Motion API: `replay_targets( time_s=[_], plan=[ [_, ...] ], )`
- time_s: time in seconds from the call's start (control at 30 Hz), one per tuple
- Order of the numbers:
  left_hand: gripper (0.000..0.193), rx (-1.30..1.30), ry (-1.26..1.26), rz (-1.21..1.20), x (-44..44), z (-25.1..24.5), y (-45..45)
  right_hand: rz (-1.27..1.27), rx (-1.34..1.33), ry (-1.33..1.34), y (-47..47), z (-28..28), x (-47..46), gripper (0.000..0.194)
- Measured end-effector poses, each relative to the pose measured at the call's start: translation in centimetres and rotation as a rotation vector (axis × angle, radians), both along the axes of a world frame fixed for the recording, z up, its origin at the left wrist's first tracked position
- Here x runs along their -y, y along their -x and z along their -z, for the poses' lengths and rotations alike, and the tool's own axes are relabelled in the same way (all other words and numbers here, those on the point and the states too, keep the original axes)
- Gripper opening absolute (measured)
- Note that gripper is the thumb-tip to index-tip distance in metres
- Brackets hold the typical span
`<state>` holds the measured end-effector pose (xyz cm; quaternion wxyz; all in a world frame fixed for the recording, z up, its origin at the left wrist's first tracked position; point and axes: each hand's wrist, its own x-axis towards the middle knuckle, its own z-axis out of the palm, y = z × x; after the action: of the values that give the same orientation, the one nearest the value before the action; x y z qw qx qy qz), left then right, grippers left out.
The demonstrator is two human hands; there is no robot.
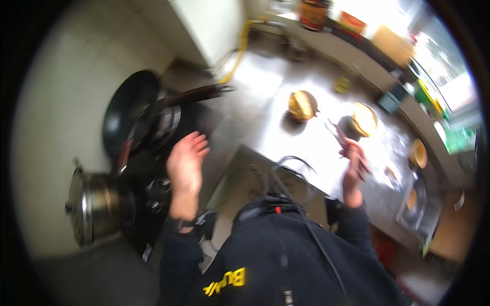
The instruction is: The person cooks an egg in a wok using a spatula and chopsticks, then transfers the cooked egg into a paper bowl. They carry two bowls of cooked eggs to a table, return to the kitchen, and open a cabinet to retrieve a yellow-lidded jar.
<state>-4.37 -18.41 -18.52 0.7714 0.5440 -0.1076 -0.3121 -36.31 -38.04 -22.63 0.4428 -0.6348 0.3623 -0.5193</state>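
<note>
My left hand (187, 164) is raised beside the black gas stove (143, 214), holding nothing, its fingers slightly apart. My right hand (354, 158) is closed around a slim reddish-brown utensil (338, 134), too blurred to name exactly. Its tip points over the metal counter (264, 72) between two bowls. One bowl (302, 106) has pale yellow food in it; the other bowl (364, 119), nearer the right hand, also looks filled with something yellowish. On the stove is a black wok (122, 111) with a wooden handle (195, 94), and a red-handled utensil (125, 155) leans in it.
A lidded metal pot (97, 206) stands on the stove. A yellow hose (242, 49) runs along the wall corner. Clear plastic film (396, 147), a small round bowl (418, 153) and a sink (417, 202) are at right. Jars and boxes line the windowsill (367, 53). Cables (283, 172) hang before me.
</note>
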Motion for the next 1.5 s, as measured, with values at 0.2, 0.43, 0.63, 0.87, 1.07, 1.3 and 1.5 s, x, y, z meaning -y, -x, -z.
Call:
replay_targets(
  time_s=[0.2, 0.43, 0.63, 0.87, 1.07, 1.3, 1.5],
  plan=[
    [0.062, -0.542, 0.362, 0.043, 10.4, 0.2, -2.2, 0.037, 0.016, -0.014, 0.9, 0.4, 0.2, 0.029],
    [0.021, -0.425, 0.317, -0.284, 15.5, -0.6, -2.6, 0.006, -0.004, 0.002, 1.4, 0.9, 0.3, 0.031],
    [0.012, -0.242, 0.318, -0.214, 8.4, 0.3, -0.5, -0.014, 0.024, -0.015, 0.5, 1.0, 1.0, 0.031],
    [0.013, -0.194, 0.060, -0.089, -4.2, -0.5, -0.3, -0.097, 0.037, -0.009, -2.1, 1.1, 1.5, 0.029],
    [0.018, -0.171, -0.085, -0.041, -10.1, -1.6, -1.5, -0.153, 0.028, -0.008, -3.9, 1.2, 1.7, 0.024],
    [0.031, -0.192, -0.103, 0.008, -13.1, -1.5, -3.1, -0.222, 0.051, -0.014, -4.5, 0.3, 1.4, 0.022],
    [0.041, -0.623, 0.072, -0.382, -12.1, 2.4, 1.5, -0.244, 0.173, -0.114, -3.0, -0.5, 1.4, 0.026]
  ],
)
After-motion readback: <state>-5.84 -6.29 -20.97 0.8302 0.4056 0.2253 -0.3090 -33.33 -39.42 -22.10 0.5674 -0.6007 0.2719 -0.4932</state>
